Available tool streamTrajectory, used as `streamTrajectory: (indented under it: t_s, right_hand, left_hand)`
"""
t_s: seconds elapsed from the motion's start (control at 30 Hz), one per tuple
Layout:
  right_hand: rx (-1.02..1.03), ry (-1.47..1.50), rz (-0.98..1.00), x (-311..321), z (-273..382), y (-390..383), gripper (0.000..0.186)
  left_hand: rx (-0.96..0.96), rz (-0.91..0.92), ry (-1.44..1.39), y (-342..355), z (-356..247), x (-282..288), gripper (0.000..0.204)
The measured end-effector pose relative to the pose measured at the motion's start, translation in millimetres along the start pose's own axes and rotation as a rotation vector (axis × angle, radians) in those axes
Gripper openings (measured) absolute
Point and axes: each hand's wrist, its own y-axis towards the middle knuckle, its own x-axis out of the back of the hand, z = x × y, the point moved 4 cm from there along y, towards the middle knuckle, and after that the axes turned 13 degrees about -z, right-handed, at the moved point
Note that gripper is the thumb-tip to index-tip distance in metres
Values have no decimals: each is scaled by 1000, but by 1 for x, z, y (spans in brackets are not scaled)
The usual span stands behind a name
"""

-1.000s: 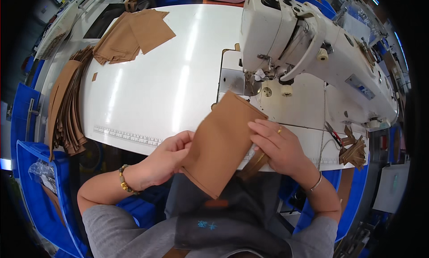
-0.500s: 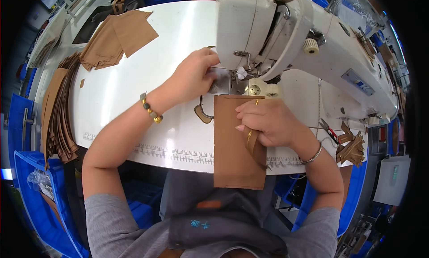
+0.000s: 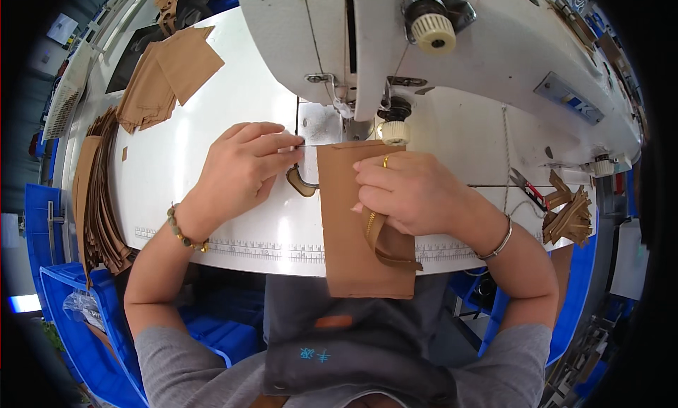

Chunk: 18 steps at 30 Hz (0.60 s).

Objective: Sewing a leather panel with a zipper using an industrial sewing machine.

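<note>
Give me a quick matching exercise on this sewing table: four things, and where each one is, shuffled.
Things
1. Zipper strip
2. Snips
3. Ruler markings
4. Tall brown stack

Places
A. Along the near edge of the table
B. At the table's far left end
C. In the right hand, over the brown panel
D. Beside a small brown bundle, on the right

Pairs: 1-C, 2-D, 3-A, 4-B
</note>
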Motion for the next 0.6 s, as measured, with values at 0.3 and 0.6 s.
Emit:
streamTrajectory:
  t_s: [0.3, 0.6]
  right_hand:
    - [5, -57, 68, -4, 7, 2, 24]
    - [36, -143, 99, -6, 9, 0, 17]
  left_hand:
    - [516, -9, -123, 44, 4, -44, 41]
    - [333, -240, 316, 31, 55, -30, 8]
